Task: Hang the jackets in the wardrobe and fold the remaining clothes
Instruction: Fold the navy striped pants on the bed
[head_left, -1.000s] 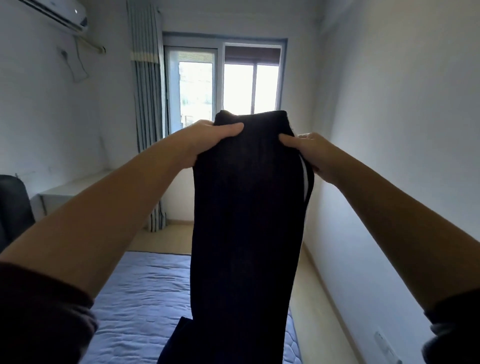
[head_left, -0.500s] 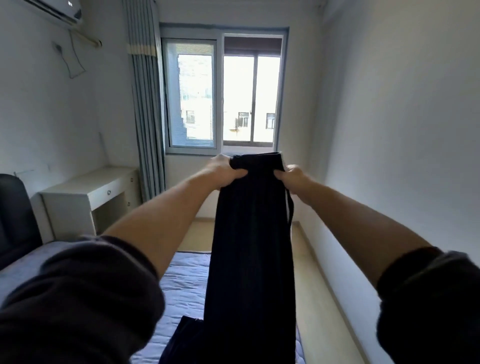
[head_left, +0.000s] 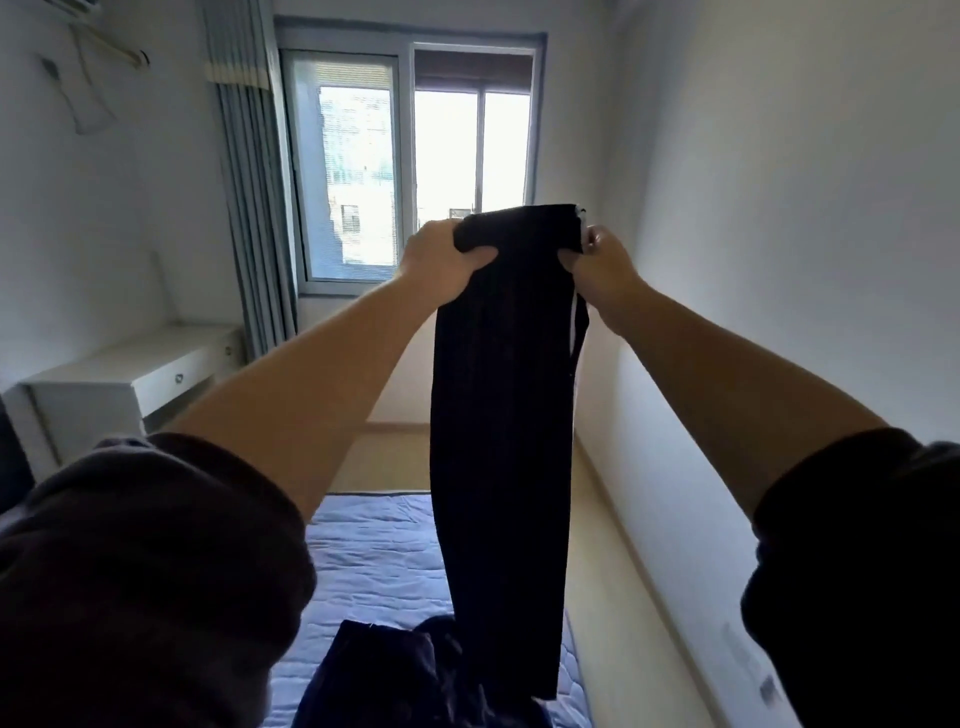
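At the bottom corners of the frame, two dark sleeves, the left sleeve (head_left: 145, 561) and the right sleeve (head_left: 857, 571), are pushed up above bare forearms that reach forward and up.

Between them, low in the centre, a heap of dark clothes (head_left: 395, 675) lies on the bed (head_left: 374, 561), which has a pale blue quilted cover. A strip of light floor (head_left: 613, 597) runs along the right side of the bed beside the right wall (head_left: 779, 208).

Over the bed a long black garment (head_left: 504, 415) hangs straight down from both hands, in the middle of the frame. It looks like trousers folded lengthwise, though the cloth is too dark to be sure. Its lower end reaches the heap's level near the bed's right edge; whether the two touch cannot be told. A thin dark loop hangs off its right edge.

Both hands are raised at the same height, apart by the width of the garment's top edge. The left hand (head_left: 441, 260) grips the top left corner with the thumb across the front of the cloth and the fingers curled behind. The right hand (head_left: 602, 265) is clamped on the top right corner in the same way.

Further back, at the left of the frame, a white worktop (head_left: 130, 364) with a drawer stands against the left wall. Beyond it a grey-blue curtain (head_left: 249, 182) hangs gathered beside the window (head_left: 410, 156), which fills the upper centre and shows bright daylight behind the garment's top.
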